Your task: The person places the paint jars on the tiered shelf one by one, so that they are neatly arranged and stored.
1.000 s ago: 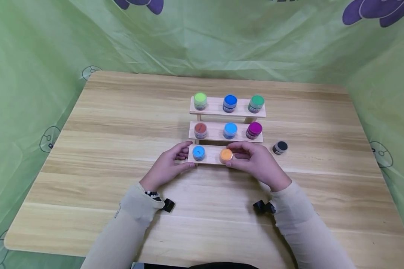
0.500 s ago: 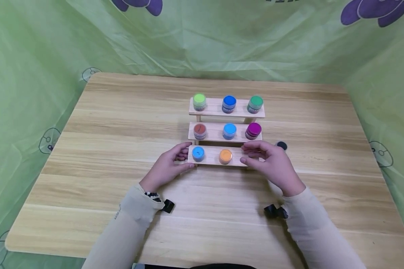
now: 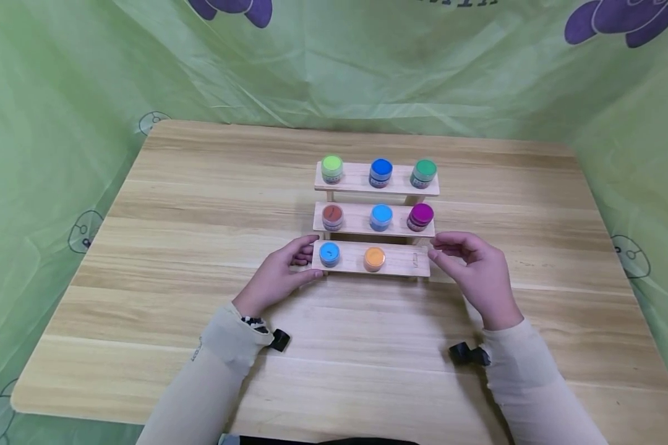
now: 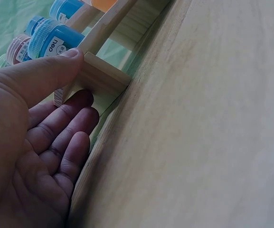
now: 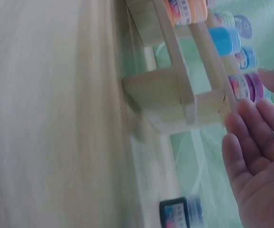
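Observation:
A three-step wooden rack (image 3: 401, 260) stands mid-table, bearing paint jars on each step. On the lowest step sit a blue-lidded paint jar (image 3: 329, 254) at the left and an orange paint jar (image 3: 374, 259) near the middle. My left hand (image 3: 281, 272) holds the left end of that step, thumb at its front corner and fingers behind. Just off the step's right end, my right hand (image 3: 475, 272) has its fingers extended and nothing in them. A black paint jar (image 5: 174, 213) shows low in the right wrist view; in the head view the right hand hides it.
The middle step carries a brown paint jar (image 3: 332, 217), a light blue one (image 3: 381, 217) and a purple one (image 3: 420, 216). Along the top step are light green (image 3: 331, 169), dark blue (image 3: 381, 172) and green (image 3: 423, 173) jars. Green cloth (image 3: 334, 74) hangs behind the table.
My right hand has let go of the orange paint jar, left on the lowest step, and moved right past the step's end, covering the black paint jar. The left hand has stayed put.

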The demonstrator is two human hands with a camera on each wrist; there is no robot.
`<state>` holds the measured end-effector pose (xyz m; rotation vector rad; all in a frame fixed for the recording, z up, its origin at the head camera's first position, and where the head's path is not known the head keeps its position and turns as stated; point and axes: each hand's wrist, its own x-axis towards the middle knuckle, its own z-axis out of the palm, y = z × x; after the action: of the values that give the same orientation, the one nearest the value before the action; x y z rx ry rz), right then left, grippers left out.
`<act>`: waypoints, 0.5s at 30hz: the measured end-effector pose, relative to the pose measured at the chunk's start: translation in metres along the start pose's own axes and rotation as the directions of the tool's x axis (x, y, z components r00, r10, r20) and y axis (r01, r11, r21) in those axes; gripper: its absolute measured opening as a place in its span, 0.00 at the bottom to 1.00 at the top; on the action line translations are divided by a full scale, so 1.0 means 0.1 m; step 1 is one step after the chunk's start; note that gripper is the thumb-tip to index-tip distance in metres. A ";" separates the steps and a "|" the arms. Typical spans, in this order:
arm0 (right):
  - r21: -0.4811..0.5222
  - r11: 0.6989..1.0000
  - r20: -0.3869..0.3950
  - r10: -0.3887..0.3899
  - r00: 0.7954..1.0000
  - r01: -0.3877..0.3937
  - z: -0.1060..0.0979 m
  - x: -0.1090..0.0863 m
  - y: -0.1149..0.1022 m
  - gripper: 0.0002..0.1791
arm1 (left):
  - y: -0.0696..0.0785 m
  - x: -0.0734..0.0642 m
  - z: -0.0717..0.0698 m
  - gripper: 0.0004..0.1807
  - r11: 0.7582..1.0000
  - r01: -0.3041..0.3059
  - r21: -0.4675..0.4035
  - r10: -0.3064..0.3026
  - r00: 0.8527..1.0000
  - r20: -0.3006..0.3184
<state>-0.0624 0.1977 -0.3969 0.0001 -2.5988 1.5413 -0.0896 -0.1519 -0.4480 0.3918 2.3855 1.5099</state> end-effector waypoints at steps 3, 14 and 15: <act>0.045 0.999 -0.067 0.023 0.998 -0.020 -0.02 0.01 0.07 0.15 | 0.00 0.01 0.00 0.38 1.000 0.002 0.001 -0.002 1.000 0.000; 0.211 0.977 -0.222 0.068 0.973 -0.020 -0.06 0.10 0.29 0.16 | 0.01 0.01 0.00 0.38 1.000 0.023 0.012 -0.023 1.000 0.003; 0.220 0.975 -0.229 0.074 0.971 -0.023 -0.06 0.11 0.31 0.16 | 0.01 0.01 0.00 0.38 1.000 0.025 0.013 -0.025 1.000 0.004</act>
<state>-0.0747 0.2188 -0.4199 -0.2152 -2.2568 1.7163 -0.0903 -0.1512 -0.4472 0.3664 2.3894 1.4825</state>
